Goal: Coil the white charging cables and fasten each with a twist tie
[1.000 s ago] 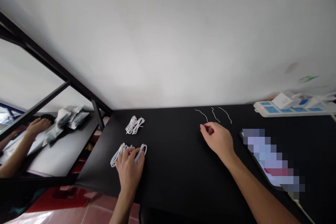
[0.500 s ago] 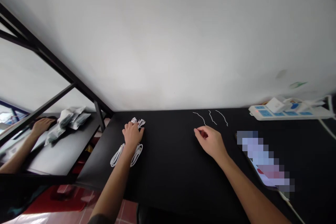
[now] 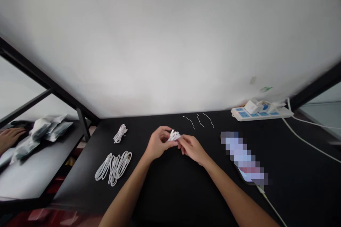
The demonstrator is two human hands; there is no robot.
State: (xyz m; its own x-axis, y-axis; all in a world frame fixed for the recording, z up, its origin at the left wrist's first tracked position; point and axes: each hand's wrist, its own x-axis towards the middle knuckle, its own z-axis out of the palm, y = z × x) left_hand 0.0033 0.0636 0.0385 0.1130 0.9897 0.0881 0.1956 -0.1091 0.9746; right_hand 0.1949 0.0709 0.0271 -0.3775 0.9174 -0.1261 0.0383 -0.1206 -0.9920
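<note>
Between my two hands, above the black table, is a white coiled cable (image 3: 174,136). My left hand (image 3: 159,143) is closed around its left side, with thumb and fingers gripping the coil. Against the coil's right end, my right hand (image 3: 192,148) pinches; its fingertips partly hide what they grip, which looks like the cable. On the left lie a small white cable bundle (image 3: 120,133) and, nearer me, several looped white cables (image 3: 113,168). Three thin white twist ties, the middle one (image 3: 199,120) among them, lie behind my right hand.
A power strip (image 3: 262,114) with plugged-in adapters stands at the back right. A phone (image 3: 243,159) with a charging cord lies right of my right arm. Beyond a black frame (image 3: 84,124) on the left, another person's hand (image 3: 12,137) rests near plastic-wrapped packets (image 3: 42,131).
My left hand has moved right from the small bundles, bringing a white cable to the middle. My right hand has moved left to meet it. The view has shifted rightward.
</note>
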